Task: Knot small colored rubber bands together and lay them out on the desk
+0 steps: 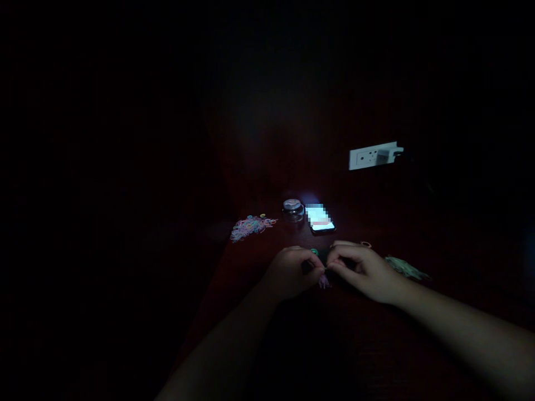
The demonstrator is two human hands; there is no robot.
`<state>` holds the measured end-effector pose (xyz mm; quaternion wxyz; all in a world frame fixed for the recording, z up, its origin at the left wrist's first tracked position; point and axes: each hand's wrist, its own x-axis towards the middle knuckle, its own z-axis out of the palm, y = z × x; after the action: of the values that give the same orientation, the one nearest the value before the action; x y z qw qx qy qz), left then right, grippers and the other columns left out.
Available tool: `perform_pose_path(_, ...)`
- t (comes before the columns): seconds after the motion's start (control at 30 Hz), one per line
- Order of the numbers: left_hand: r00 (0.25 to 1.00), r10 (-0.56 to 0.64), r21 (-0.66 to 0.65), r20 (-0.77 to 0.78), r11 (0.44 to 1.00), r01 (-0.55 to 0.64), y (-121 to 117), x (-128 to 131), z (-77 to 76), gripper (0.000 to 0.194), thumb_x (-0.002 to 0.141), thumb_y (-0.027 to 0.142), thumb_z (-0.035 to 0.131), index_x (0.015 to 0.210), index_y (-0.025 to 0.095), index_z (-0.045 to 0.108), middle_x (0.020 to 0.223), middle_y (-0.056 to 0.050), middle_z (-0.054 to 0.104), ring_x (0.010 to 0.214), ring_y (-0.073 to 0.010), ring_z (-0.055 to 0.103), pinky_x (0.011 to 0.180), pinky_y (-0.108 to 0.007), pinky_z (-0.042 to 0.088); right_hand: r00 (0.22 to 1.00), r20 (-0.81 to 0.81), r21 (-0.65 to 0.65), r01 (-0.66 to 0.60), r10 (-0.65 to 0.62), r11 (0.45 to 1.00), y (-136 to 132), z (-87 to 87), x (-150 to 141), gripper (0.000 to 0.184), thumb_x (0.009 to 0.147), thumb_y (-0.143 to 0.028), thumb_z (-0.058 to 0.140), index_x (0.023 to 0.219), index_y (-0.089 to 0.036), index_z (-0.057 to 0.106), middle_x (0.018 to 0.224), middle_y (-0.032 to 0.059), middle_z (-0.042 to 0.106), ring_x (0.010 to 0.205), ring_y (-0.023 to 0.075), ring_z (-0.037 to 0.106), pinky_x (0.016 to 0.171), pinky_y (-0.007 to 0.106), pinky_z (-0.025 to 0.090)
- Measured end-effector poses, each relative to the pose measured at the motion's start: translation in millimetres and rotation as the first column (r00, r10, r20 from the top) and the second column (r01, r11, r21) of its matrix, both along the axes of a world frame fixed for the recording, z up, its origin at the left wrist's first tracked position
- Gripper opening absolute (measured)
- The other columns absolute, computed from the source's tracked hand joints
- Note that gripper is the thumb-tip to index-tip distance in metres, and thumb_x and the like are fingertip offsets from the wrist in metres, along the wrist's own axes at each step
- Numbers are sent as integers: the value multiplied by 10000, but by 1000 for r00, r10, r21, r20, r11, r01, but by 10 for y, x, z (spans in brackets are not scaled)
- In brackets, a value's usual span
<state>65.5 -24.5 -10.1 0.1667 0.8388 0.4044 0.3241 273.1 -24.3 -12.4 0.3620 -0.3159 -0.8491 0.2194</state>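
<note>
Purple bands [324, 281]: a small loose bunch, apparently of thin elastic bands, just below your meeting fingertips, a little right of and below the centre of the frame; its long axis is too dark to tell.
Your left hand [288, 273]: it comes in from the lower left, thumb and fingertips pressed together, just above the purple bands and to their left.
Your right hand [365, 273]: it comes in from the lower right, thumb tip drawn in to the fingers, facing your left hand.
Grip: both pinch points almost meet directly above the purple bands; you cannot tell what, if anything, is pinched there. Your left fingertips look slightly nearer the bunch.
Green band [314, 252]: just above your left fingers.
Orange band [366, 244]: at the upper edge of your right hand; whether it touches you cannot tell.
Pale green bands [406, 267]: a heap just above your right wrist, its long axis sloping down toward the lower right of the frame.
Multicoloured bands [251, 228]: a wider spread left of centre, above and left of your left hand.
Jar [293, 211]: lidded, beyond your hands, close to the phone.
Phone [320, 218]: lit, on the bench [234, 284].
Wall socket [365, 157]: upper right, with a plug in it.
</note>
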Motion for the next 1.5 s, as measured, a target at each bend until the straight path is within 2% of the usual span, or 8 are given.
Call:
perform_pose_path(0.23, 999, 27, 46, 44, 998, -29, -26, 13, 16, 17, 757, 222, 669, 756, 206, 673, 764, 11, 704, 720, -142, 628, 715, -264, 469, 1000, -17, 9, 23, -23, 1000, -1, 1, -14, 212, 916, -291, 523, 744, -185, 588, 696, 0, 510, 649, 141, 493, 613, 272, 412)
perform_pose_path(0.53, 997, 50, 102, 57, 993, -56, -38, -10, 12, 60, 798, 263, 656, 800, 205, 643, 801, -2, 677, 781, -158, 610, 726, -279, 458, 998, -39, -28, 49, -50, 998, 23, -32, -10, 156, 898, -292, 539, 804, -181, 595, 687, -6, 537, 630, 132, 488, 592, 259, 418)
perform_pose_path(0.77, 997, 50, 89, 55, 994, -55, -37, -15, 19, 57, 800, 265, 651, 798, 209, 642, 797, -3, 672, 761, -156, 600, 721, -283, 465, 998, -35, -7, 56, -57, 998, 31, -39, -7, 135, 885, -266, 537, 791, -185, 589, 682, -11, 530, 623, 128, 486, 580, 255, 409)
perform_pose_path(1.2, 999, 22, 103, 42, 994, -26, -48, -24, 48, 59, 803, 258, 650, 782, 205, 637, 806, -10, 684, 788, -162, 610, 740, -283, 462, 1000, -25, -119, 10, -13, 993, 21, -51, -24, 141, 857, -249, 543, 731, -185, 542, 654, -19, 512, 594, 119, 450, 539, 242, 389)
perform_pose_path(1.5, 999, 3, 106, 34, 994, -7, -42, -28, 53, 59, 801, 262, 652, 783, 207, 640, 785, -4, 674, 770, -159, 604, 717, -278, 448, 1000, 29, -16, 8, -7, 1000, 19, -23, -4, 136, 861, -227, 528, 732, -189, 546, 687, -10, 534, 634, 129, 490, 590, 256, 412)
